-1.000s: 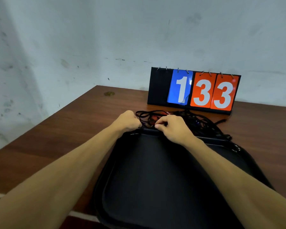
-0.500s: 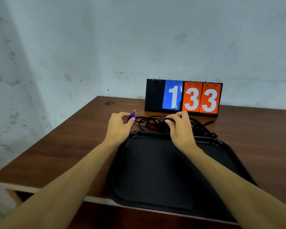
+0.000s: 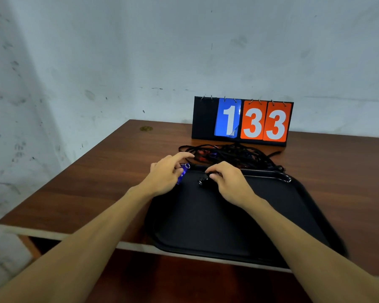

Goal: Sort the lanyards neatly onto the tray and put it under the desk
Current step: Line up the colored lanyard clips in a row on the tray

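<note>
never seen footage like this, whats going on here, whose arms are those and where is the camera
There is no machine here. The camera is worn on a person's head and looks forward and down, so the two bare arms reaching in from the bottom are that person's own.

In front of them is a brown desk against a pale wall. On it lies a black tray, its near edge sticking out past the desk's front. Behind the tray sits a tangled pile of lanyards, and behind that a flip scoreboard reading 1 3 3.

The left hand holds a blue lanyard end with a metal ring. The right hand pinches a black clip over the tray.
</note>
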Demonstrator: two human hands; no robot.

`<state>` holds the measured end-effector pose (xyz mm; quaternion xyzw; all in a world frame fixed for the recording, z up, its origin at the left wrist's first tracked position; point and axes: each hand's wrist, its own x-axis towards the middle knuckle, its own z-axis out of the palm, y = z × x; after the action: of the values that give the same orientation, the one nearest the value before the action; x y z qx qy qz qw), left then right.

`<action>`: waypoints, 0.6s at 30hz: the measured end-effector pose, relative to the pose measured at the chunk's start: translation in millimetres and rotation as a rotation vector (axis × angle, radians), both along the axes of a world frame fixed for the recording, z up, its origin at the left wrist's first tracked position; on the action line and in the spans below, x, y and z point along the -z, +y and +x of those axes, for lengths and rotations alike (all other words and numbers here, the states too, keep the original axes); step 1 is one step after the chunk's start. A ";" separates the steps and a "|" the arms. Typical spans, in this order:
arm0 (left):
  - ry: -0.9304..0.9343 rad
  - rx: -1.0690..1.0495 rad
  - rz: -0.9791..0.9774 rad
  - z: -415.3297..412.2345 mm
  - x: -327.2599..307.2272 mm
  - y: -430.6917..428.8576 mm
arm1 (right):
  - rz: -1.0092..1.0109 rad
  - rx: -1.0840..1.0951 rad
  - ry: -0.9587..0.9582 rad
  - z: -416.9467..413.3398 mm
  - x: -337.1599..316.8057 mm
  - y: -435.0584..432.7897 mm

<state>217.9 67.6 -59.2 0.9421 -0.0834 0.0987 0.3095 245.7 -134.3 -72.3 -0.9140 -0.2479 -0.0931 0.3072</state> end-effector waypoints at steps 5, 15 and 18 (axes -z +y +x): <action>0.038 0.006 0.078 9.3 3.7 3.1 | -0.082 -0.045 -0.029 12.4 -5.1 9.6; 0.021 -0.033 -0.022 15.8 17.4 3.2 | -0.032 -0.035 -0.107 19.7 10.5 12.0; 0.018 -0.020 -0.026 19.3 20.6 7.0 | -0.047 -0.056 -0.094 18.8 8.9 12.5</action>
<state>237.1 74.6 -79.8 0.9396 -0.0698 0.0943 0.3217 264.5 -121.8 -81.2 -0.9084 -0.2896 -0.1217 0.2760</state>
